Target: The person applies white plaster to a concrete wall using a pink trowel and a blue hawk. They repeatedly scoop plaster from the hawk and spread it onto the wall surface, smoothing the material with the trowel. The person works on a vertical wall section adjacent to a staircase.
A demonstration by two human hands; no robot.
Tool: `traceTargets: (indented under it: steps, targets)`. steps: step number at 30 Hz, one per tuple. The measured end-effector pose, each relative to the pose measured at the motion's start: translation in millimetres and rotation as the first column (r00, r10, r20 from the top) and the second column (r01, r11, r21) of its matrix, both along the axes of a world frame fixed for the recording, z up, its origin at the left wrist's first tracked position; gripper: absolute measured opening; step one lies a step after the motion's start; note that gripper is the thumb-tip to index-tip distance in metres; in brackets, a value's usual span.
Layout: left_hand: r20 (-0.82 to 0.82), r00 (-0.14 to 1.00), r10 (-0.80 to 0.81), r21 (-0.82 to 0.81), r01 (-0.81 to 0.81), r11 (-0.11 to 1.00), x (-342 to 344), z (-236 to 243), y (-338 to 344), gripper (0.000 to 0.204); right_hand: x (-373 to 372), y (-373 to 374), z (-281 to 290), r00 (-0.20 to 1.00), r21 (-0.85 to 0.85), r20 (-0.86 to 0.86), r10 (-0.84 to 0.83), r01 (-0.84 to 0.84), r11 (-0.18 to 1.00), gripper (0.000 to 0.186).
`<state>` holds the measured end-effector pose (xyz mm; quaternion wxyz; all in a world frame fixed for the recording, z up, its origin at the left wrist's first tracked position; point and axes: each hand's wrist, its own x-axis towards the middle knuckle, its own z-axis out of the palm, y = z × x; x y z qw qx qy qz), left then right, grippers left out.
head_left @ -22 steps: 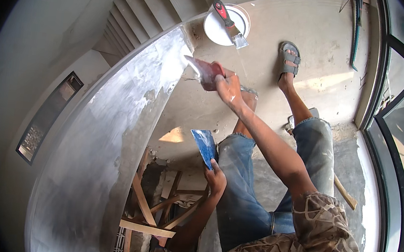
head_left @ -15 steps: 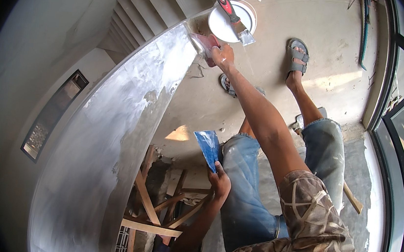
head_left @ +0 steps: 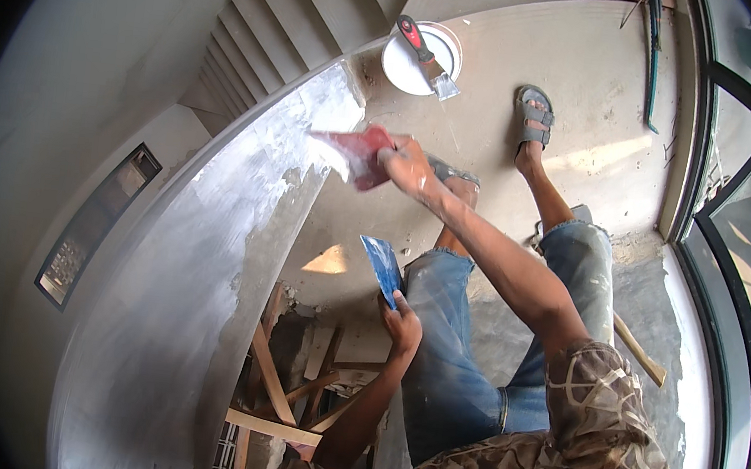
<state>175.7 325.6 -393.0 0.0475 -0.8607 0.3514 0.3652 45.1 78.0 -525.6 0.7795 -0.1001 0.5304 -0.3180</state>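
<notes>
My right hand (head_left: 410, 167) grips a red putty spreader (head_left: 361, 153), slightly blurred, whose blade tip lies over the upper part of the low wall (head_left: 170, 277). Whether the blade touches the wall I cannot tell. White putty is smeared along that wall, leaving bare grey plaster along its right edge. In front of my left thigh, my left hand (head_left: 403, 324) has its fingers closed round a blue putty spreader (head_left: 381, 267), its face streaked with white. Beyond my right hand, a scraper with a red and black handle (head_left: 414, 37) rests across a white bucket (head_left: 397, 65).
Stairs (head_left: 274, 27) rise behind the wall at the far left. Wooden pieces (head_left: 274, 375) stand crossed below my left hand. A dark-framed glass door (head_left: 710, 141) lines the right side. A wooden handle (head_left: 639, 352) sticks out beside my right leg.
My right hand has drawn the red spreader back from the wall's far end, nearer to me. My left hand keeps the blue spreader almost in place, tilted slightly. The whole view has shifted a little.
</notes>
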Motion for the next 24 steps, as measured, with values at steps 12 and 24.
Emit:
traceTargets:
  steps: [12, 24]
  targets:
    - [0.025, 0.999, -0.033, -0.03, 0.034, 0.999, -10, -1, -2, 0.039, 44, 37, 53, 0.898, -0.693, -0.275, -0.344, 0.062, 0.718, 0.039]
    - [0.001, 1.0, -0.015, -0.002, 0.015, 1.0, -15, 4, 24, 0.047, 14, 73, -125, 0.935, 0.26, -0.145, -0.324, 0.352, 0.899, 0.029]
